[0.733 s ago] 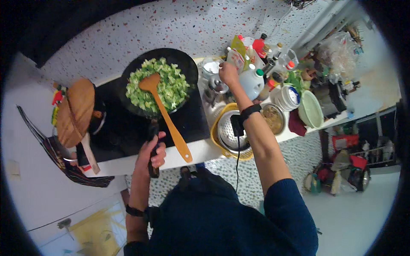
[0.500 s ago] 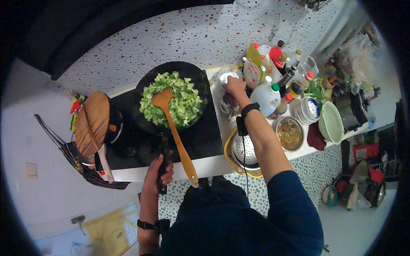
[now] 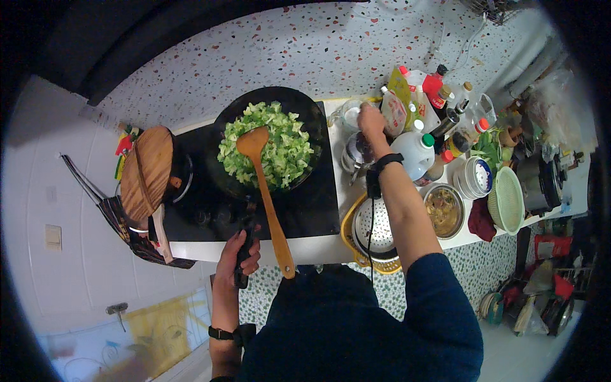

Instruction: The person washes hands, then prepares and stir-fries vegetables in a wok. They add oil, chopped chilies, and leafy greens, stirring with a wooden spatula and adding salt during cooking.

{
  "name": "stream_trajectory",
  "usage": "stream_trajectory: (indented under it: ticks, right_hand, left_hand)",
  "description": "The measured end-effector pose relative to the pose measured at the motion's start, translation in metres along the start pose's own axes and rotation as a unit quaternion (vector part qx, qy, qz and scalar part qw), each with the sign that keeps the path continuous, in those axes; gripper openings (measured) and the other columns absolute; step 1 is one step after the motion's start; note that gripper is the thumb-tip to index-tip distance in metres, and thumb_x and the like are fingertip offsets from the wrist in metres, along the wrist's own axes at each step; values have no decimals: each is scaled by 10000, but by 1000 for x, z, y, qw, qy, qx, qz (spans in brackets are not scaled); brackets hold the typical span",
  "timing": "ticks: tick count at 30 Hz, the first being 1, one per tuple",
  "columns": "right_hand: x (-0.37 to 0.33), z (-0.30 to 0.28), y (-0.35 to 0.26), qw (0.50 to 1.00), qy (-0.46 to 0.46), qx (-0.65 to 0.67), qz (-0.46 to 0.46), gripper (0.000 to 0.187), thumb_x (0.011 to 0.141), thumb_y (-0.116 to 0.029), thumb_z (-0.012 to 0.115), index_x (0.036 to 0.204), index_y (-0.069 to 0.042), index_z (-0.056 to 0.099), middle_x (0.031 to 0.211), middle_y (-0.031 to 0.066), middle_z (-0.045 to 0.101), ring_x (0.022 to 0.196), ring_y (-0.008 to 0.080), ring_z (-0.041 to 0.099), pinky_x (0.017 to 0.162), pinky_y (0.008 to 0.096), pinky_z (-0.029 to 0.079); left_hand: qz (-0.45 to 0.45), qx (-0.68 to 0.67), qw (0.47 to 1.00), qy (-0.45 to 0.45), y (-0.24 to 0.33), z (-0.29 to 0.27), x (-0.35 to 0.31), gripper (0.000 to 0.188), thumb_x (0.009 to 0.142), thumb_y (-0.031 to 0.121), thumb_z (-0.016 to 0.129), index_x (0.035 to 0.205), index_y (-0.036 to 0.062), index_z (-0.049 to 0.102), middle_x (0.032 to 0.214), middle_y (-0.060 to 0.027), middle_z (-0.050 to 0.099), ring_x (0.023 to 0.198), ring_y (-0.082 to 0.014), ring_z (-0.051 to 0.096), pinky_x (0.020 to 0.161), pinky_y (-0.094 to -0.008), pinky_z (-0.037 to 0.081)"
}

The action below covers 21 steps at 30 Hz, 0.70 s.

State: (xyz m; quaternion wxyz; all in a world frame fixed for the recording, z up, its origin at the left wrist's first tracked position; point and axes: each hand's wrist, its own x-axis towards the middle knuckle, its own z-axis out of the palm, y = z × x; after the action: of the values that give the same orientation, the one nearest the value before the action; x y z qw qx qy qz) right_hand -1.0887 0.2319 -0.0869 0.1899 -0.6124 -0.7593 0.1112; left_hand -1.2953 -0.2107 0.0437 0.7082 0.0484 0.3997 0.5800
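A black wok (image 3: 312, 105) full of chopped green leafy vegetables (image 3: 286, 149) sits on the dark cooktop (image 3: 309, 223). My left hand (image 3: 231, 258) is wrapped round the wok's handle (image 3: 244, 248). Across the vegetables lies a wooden spatula (image 3: 270, 204), its handle pointing toward me and held by no hand. My right hand (image 3: 372, 121) is at the right edge of a small clear container (image 3: 351, 113) with something white in it. Its fingers are closed, and what they hold, if anything, is hidden. Just nearer stands a glass container with a metal part (image 3: 358, 153).
Several bottles and a large white jug (image 3: 412, 154) crowd the counter right of my hand. Nearer are a metal colander (image 3: 375, 226), a steel bowl of food (image 3: 444, 210), stacked bowls (image 3: 472, 177) and a green basket (image 3: 507, 200). A wooden lid (image 3: 147, 172) leans at left.
My right hand has shifted a little to the right, from over the small clear container to its edge. The view has moved slightly. My left hand keeps its grip on the wok handle.
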Motion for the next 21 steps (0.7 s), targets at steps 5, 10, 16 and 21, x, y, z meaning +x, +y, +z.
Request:
stream_trajectory:
  ticks: [5,10,16,21]
  right_hand:
    - [-6,-10,11,996,67,62,9,172,780,-113,490,814,-27,635,825,239,626,799,415,608,719,504,472]
    - [-19,-6,-1,995,-15,19,-95,163,776,-108,502,813,-28,639,810,244,623,794,415,609,706,498,474]
    - [-14,-15,3,998,54,-5,-30,155,767,-88,513,826,-42,649,816,235,630,791,402,618,696,490,489]
    - [-12,-5,11,997,19,-43,-66,192,781,-112,502,868,-69,668,830,216,638,802,397,621,711,482,492]
  left_hand:
    - [-5,0,1000,-2,-1,-4,2,372,952,335,464,1228,88,442,708,-46,473,398,-81,367,338,-218,305]
    - [5,8,1000,-12,0,-3,2,357,955,330,456,1226,98,444,701,-49,469,392,-82,368,326,-223,297]
    - [0,-9,1000,-7,0,0,1,351,951,320,470,1211,85,448,692,-50,468,384,-83,363,322,-223,288]
    - [5,-1,1000,1,0,-1,1,350,951,305,473,1216,78,444,695,-51,468,386,-82,354,326,-222,289]
